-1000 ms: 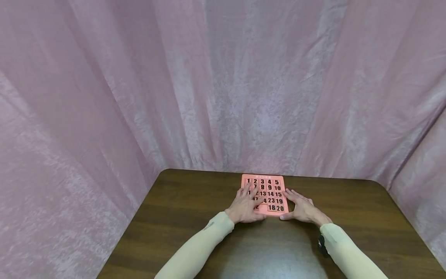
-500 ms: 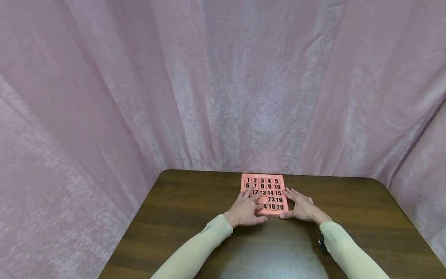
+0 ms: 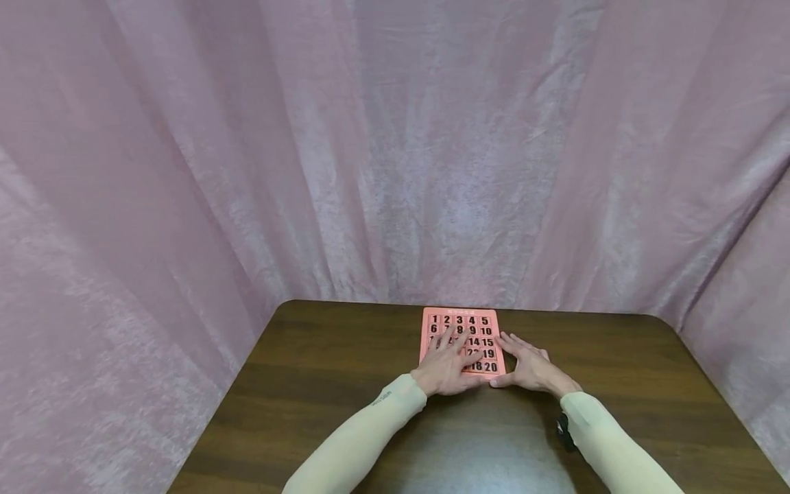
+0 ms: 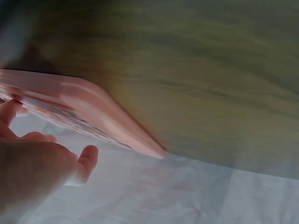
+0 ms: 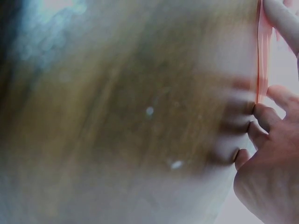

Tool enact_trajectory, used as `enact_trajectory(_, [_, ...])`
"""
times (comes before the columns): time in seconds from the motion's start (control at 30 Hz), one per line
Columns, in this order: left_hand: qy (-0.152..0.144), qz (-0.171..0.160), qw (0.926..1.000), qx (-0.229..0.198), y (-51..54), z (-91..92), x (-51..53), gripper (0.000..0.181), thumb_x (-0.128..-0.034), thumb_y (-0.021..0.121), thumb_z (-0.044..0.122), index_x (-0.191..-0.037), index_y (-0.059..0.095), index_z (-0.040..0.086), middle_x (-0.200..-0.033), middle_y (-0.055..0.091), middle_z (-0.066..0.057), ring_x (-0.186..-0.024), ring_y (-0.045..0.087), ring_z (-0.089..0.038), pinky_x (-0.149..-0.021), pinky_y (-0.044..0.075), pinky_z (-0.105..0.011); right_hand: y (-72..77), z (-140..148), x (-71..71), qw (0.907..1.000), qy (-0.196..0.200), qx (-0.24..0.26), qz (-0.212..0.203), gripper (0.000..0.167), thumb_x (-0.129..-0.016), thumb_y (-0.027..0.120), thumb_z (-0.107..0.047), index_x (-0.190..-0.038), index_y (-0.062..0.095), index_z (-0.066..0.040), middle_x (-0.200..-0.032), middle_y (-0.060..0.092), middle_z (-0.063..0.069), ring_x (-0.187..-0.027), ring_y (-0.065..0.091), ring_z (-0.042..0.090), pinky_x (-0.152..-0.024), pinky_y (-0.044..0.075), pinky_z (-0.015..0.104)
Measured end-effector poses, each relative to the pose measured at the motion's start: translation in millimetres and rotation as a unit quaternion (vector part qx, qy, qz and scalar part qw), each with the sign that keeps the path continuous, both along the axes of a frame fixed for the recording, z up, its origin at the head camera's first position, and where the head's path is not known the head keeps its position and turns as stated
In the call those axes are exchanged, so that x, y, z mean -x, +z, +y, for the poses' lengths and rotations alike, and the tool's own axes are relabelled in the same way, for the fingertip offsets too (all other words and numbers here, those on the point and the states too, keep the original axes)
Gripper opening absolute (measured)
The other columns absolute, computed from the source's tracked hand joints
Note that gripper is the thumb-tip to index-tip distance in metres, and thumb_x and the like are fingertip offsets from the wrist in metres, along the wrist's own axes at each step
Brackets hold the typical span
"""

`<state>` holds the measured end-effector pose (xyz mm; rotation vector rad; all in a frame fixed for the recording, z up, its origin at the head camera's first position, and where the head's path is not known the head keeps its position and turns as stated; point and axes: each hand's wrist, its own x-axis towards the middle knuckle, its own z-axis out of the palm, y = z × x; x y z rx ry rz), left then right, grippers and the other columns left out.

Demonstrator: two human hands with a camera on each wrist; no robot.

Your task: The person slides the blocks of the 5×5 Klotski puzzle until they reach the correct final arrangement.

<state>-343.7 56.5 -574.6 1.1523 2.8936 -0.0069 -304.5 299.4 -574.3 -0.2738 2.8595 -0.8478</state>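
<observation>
Head view: pink numbered board (image 3: 481, 336), long axis away from you. Left hand (image 3: 446, 366) and right hand (image 3: 532, 368) touch it, fingers spread.

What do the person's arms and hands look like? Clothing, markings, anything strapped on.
Long, plain pale sleeves, off-white to cream. The left sleeve has small dark lettering near the cuff, too small to read. By the cuff of the right sleeve sits a small black item, not identifiable. Left hand and right hand: no gloves.
</observation>
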Motion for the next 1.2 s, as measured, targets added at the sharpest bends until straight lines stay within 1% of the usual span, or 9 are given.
enact_trajectory(0.13, [0.005, -0.004, 0.9999, -0.009, 0.5, -10.3, 2.5, 0.065, -0.1054, 0.043, 0.077, -0.163, 0.047, 0.047, -0.185, 0.024, -0.003, -0.172, 0.019, -0.037, -0.132, 0.030, -0.060, 1.6, -0.9, -0.5, 1.0000, -0.002, -0.002, -0.009, 0.117, -0.080, 0.093, -0.054, -0.170, 0.037, -0.005, -0.178, 0.028, 0.027, -0.166, 0.024, 0.052, -0.118, 0.024, 0.078])
enact_trajectory(0.27, [0.007, -0.013, 0.9996, -0.025, 1.9, -19.3, 6.1, 0.060, -0.1062, 0.048, 0.071, -0.159, 0.055, 0.044, -0.184, 0.026, -0.006, -0.170, 0.022, -0.040, -0.130, 0.032, -0.062, 2.6, -2.8, 0.5, 0.9999, 0.001, -0.009, -0.012, 0.115, -0.081, 0.093, -0.054, -0.170, 0.037, -0.005, -0.178, 0.029, 0.027, -0.166, 0.025, 0.052, -0.118, 0.025, 0.077])
enact_trajectory(0.37, [0.012, -0.018, 0.9993, -0.029, 2.7, -22.2, 5.8, 0.059, -0.1064, 0.050, 0.069, -0.159, 0.057, 0.042, -0.184, 0.026, -0.008, -0.171, 0.021, -0.040, -0.131, 0.031, -0.062, 2.9, -2.9, 0.8, 0.9999, 0.001, -0.010, -0.013, 0.115, -0.081, 0.093, -0.053, -0.169, 0.037, -0.005, -0.178, 0.029, 0.027, -0.165, 0.025, 0.052, -0.118, 0.025, 0.078])
enact_trajectory(0.47, [0.006, 0.001, 0.9998, -0.020, 3.4, -21.6, 0.3, 0.060, -0.1055, 0.051, 0.070, -0.158, 0.058, 0.041, -0.183, 0.028, -0.008, -0.170, 0.023, -0.039, -0.131, 0.033, -0.060, 2.5, -3.0, 0.4, 0.9999, -0.001, -0.008, -0.014, 0.115, -0.081, 0.093, -0.053, -0.169, 0.038, -0.005, -0.178, 0.030, 0.027, -0.165, 0.025, 0.052, -0.119, 0.024, 0.078])
enact_trajectory(0.6, [-0.024, 0.031, 0.9992, -0.002, 5.1, -17.8, -13.6, 0.060, -0.1050, 0.050, 0.072, -0.156, 0.060, 0.042, -0.183, 0.029, -0.006, -0.170, 0.025, -0.037, -0.131, 0.034, -0.059, 2.5, -3.0, 0.1, 0.9998, -0.002, -0.011, -0.014, 0.114, -0.081, 0.093, -0.052, -0.169, 0.038, -0.004, -0.177, 0.030, 0.028, -0.165, 0.026, 0.053, -0.118, 0.025, 0.078])
enact_trajectory(0.7, [-0.043, 0.036, 0.9984, 0.004, 5.7, -15.7, -23.1, 0.059, -0.1058, 0.050, 0.071, -0.157, 0.059, 0.043, -0.184, 0.025, -0.004, -0.170, 0.024, -0.036, -0.131, 0.035, -0.060, 2.9, -2.3, 0.1, 0.9999, 0.000, -0.009, -0.010, 0.114, -0.081, 0.093, -0.053, -0.169, 0.038, -0.005, -0.177, 0.030, 0.027, -0.165, 0.026, 0.053, -0.118, 0.025, 0.078])
enact_trajectory(0.8, [-0.045, 0.038, 0.9982, 0.006, 3.5, -14.8, -26.8, 0.059, -0.1067, 0.048, 0.071, -0.158, 0.057, 0.043, -0.185, 0.023, -0.003, -0.171, 0.022, -0.034, -0.131, 0.034, -0.059, 1.9, -1.0, 0.2, 1.0000, 0.004, -0.005, -0.002, 0.114, -0.081, 0.092, -0.055, -0.169, 0.039, -0.005, -0.177, 0.031, 0.028, -0.164, 0.026, 0.054, -0.117, 0.024, 0.079])
enact_trajectory(1.03, [-0.033, 0.024, 0.9992, 0.002, -2.0, -16.6, -21.0, 0.061, -0.1077, 0.044, 0.072, -0.162, 0.051, 0.044, -0.184, 0.025, -0.005, -0.170, 0.023, -0.037, -0.131, 0.033, -0.060, -0.8, 0.7, -0.1, 0.9999, 0.010, 0.003, 0.012, 0.117, -0.080, 0.088, -0.066, -0.168, 0.040, -0.005, -0.175, 0.032, 0.029, -0.162, 0.028, 0.054, -0.114, 0.025, 0.076])
enact_trajectory(1.2, [-0.018, 0.022, 0.9995, 0.009, -1.5, -14.1, -13.2, 0.062, -0.1075, 0.043, 0.073, -0.163, 0.049, 0.046, -0.183, 0.027, -0.004, -0.170, 0.024, -0.037, -0.131, 0.034, -0.059, 1.1, -0.8, -0.4, 1.0000, 0.002, 0.001, -0.003, 0.118, -0.080, 0.092, -0.059, -0.168, 0.038, -0.003, -0.176, 0.029, 0.030, -0.164, 0.025, 0.055, -0.116, 0.025, 0.077])
